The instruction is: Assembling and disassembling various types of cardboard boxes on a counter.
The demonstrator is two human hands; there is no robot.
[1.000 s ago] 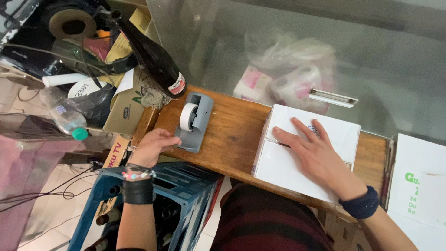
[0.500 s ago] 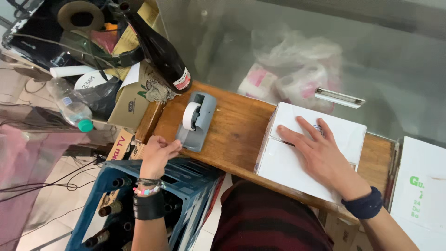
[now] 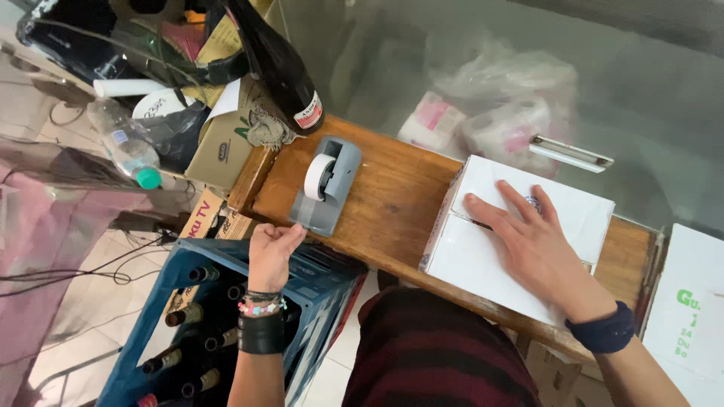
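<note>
A grey tape dispenser [image 3: 329,183] with a white roll sits on a wooden board [image 3: 392,203]. My left hand [image 3: 271,252] is just off the board's near edge, at the dispenser's cutter end, with its fingers curled and pinched on a clear strip of tape. A white carton [image 3: 483,260] with its flaps down lies on the right part of the board. On top of it my right hand [image 3: 532,245] lies flat, fingers spread across the flap seam.
A dark wine bottle [image 3: 279,68] leans at the board's far left corner beside a cardboard box [image 3: 225,147]. A blue crate [image 3: 320,290] of bottles stands below my left hand. There is a plastic bottle [image 3: 128,147] at left, bagged rolls [image 3: 490,113] behind, and another white box [image 3: 694,301] at right.
My left hand has drawn back from the dispenser's base toward me, past the board's edge. My right hand has stayed flat on the carton.
</note>
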